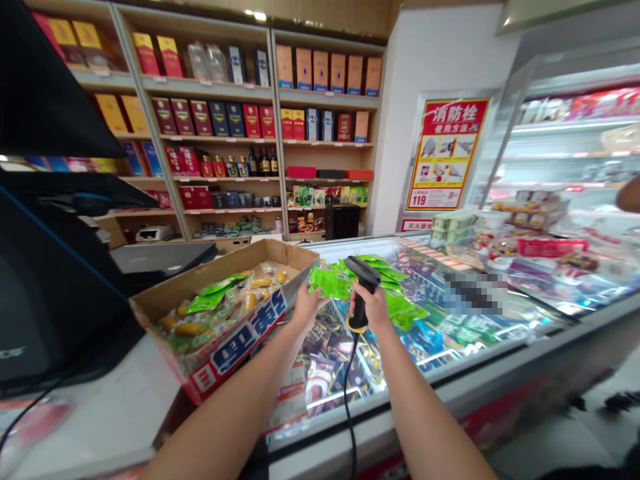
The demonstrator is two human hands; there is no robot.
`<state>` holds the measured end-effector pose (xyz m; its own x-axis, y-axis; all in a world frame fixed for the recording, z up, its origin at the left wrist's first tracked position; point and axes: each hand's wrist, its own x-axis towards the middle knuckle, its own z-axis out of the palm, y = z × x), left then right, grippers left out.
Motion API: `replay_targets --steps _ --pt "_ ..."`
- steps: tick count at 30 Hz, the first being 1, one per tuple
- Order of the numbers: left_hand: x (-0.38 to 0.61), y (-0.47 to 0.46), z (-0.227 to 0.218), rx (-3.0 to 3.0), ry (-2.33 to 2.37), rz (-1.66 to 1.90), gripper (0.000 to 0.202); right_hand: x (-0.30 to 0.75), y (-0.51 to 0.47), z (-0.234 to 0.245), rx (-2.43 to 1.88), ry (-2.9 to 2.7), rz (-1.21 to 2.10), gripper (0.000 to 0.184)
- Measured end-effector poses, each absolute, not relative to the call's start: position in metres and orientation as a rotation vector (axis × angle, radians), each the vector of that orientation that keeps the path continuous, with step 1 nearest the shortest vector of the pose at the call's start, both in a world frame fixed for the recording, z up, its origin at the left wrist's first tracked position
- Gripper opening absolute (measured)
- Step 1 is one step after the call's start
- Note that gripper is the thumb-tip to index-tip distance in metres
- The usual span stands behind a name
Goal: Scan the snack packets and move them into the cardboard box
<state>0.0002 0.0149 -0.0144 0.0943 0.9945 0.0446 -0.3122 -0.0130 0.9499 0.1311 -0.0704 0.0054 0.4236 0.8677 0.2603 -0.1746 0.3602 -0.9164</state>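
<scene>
My left hand (306, 305) grips a small green snack packet (329, 283) and holds it up just right of the cardboard box. My right hand (373, 308) is wrapped round the handle of a black barcode scanner (364, 275), whose head points at the packet. The scanner's black cable (349, 393) hangs down toward me. Several more green packets (397, 293) lie spread on the glass freezer lid (450, 333) behind the scanner. An open cardboard box (227, 317) at the left holds green and yellow snack packets.
A black till screen (45, 280) stands at the left on a white counter (100, 413). Shelves of boxed bottles (225, 120) line the back wall. A chilled display case (565, 147) stands at the right, with a red notice (445, 153) beside it. Another person's arm (629, 195) shows at the right edge.
</scene>
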Motion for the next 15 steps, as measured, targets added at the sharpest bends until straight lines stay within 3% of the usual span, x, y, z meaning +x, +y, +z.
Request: replay_targets --steps 4,15 --pt "-0.008 0.012 -0.025 1.011 0.733 1.471 0.015 0.135 -0.073 0.006 -0.996 -0.970 0.894 0.027" --pt "0.001 0.015 -0.028 1.072 0.777 1.542 0.015 0.137 -0.075 0.006 -1.106 -0.976 0.971 0.025"
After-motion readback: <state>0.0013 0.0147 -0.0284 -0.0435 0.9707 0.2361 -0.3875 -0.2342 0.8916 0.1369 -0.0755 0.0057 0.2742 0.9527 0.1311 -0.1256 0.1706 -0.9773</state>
